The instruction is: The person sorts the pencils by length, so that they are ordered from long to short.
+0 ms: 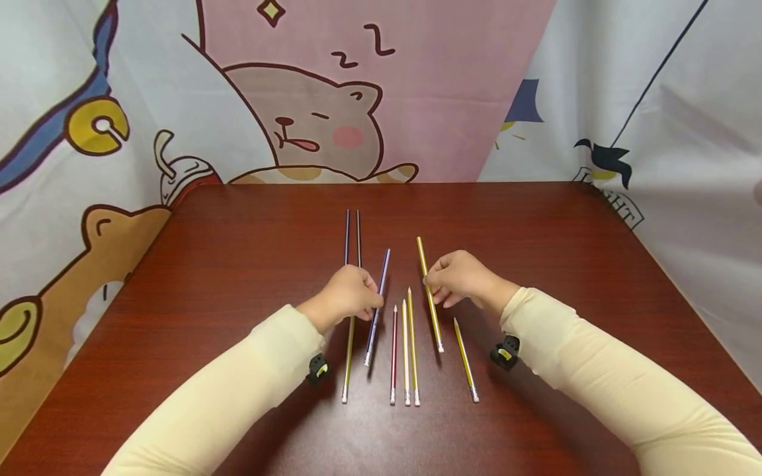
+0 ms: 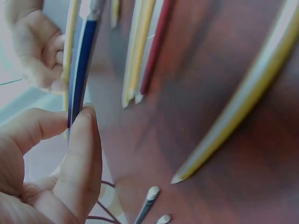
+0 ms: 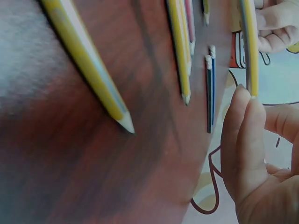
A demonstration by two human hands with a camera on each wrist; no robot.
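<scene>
Between thumb and fingers, my left hand (image 1: 348,295) pinches a blue pencil (image 1: 378,314) near its middle. It is tilted, with its white eraser end toward me. My right hand (image 1: 463,277) pinches a yellow striped pencil (image 1: 433,314), also eraser end toward me. Both pencils are held above the table; the left wrist view shows thumb and finger on the blue pencil (image 2: 83,60). On the table between the hands lie a red pencil (image 1: 393,360), a pale yellow pencil (image 1: 406,360) and a yellow pencil (image 1: 413,360), side by side.
Another yellow pencil (image 1: 348,360) lies below my left hand, partly hidden by it. One more yellow pencil (image 1: 466,360) is near my right wrist. Two dark pencils (image 1: 358,235) lie farther back. The brown table (image 1: 536,225) meets a cartoon-printed cloth (image 1: 452,99) behind.
</scene>
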